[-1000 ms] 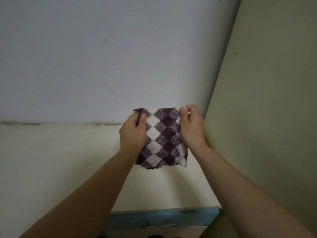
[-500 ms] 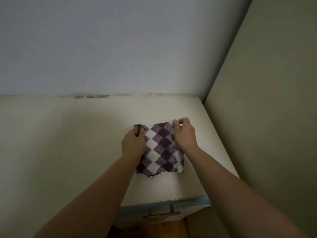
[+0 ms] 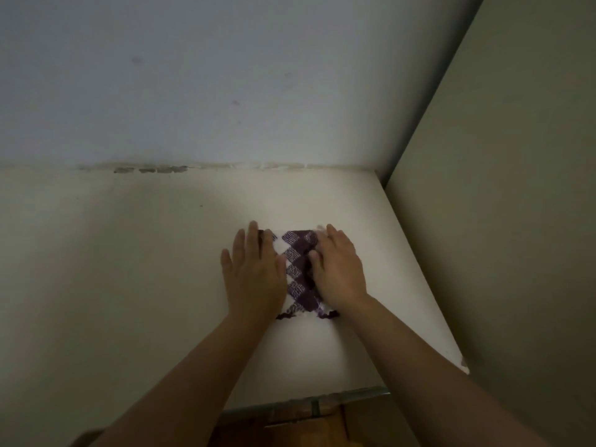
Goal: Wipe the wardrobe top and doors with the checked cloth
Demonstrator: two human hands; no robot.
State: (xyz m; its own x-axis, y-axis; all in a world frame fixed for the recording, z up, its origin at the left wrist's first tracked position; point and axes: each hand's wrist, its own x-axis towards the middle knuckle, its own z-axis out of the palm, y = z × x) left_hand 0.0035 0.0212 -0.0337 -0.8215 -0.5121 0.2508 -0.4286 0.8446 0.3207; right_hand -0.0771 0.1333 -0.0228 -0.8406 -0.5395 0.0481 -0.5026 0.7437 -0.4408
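The checked cloth, purple and white, lies spread flat on the cream wardrobe top, right of centre. My left hand rests palm down on its left part, fingers stretched out. My right hand presses palm down on its right part, fingers slightly curled. Only the cloth's middle strip and its lower hem show between and below the hands.
A pale back wall meets the top along a stained seam. A side wall closes off the right. The top's front edge has a blue-grey strip, with brown wood below it.
Both hands held the cloth up by its top corners before. They have lowered it onto the wardrobe top, and the fingers went from pinching to lying flat on it.
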